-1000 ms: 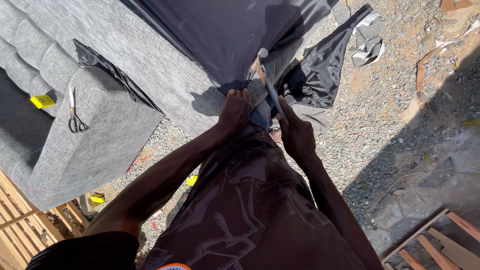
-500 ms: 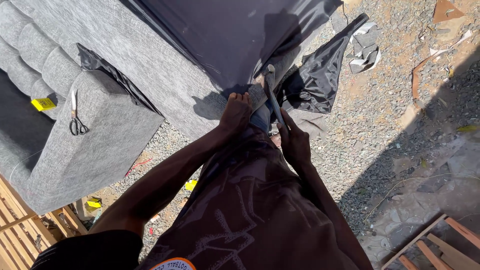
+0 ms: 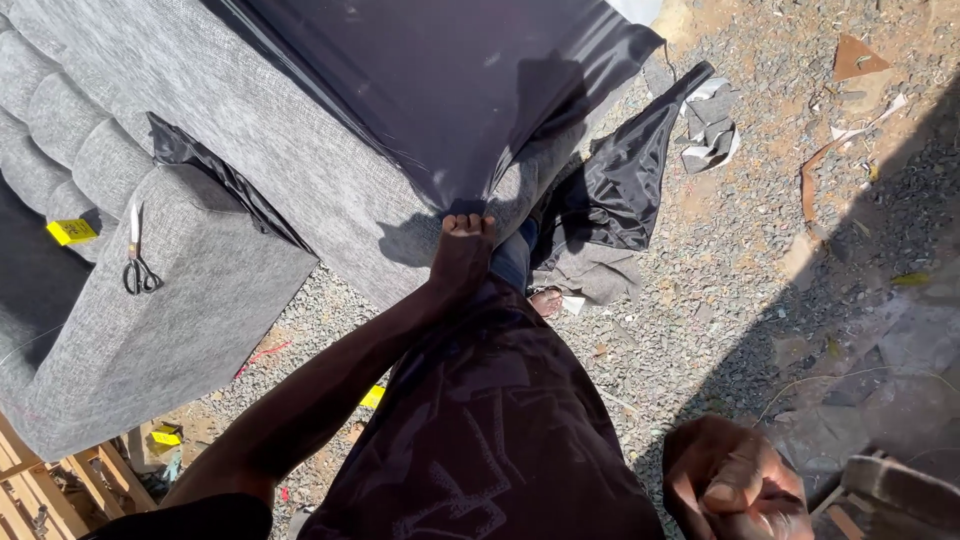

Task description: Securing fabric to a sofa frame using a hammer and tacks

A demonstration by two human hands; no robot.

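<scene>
At twelve o'clock from the person's body, the left hand [image 3: 462, 255] presses its curled fingers on the edge of the black lining cloth [image 3: 440, 90] stretched over the grey sofa [image 3: 300, 170]. Down at five o'clock, the right hand [image 3: 735, 490] is closed in a fist near a grey tool handle [image 3: 900, 485]; whether it grips it I cannot tell. Scissors [image 3: 137, 262] lie on the sofa arm at nine o'clock, beside a yellow tag [image 3: 72, 231]. Loose black cloth [image 3: 625, 190] and scraps [image 3: 712, 130] litter the gravel [image 3: 760, 280] at one o'clock.
</scene>
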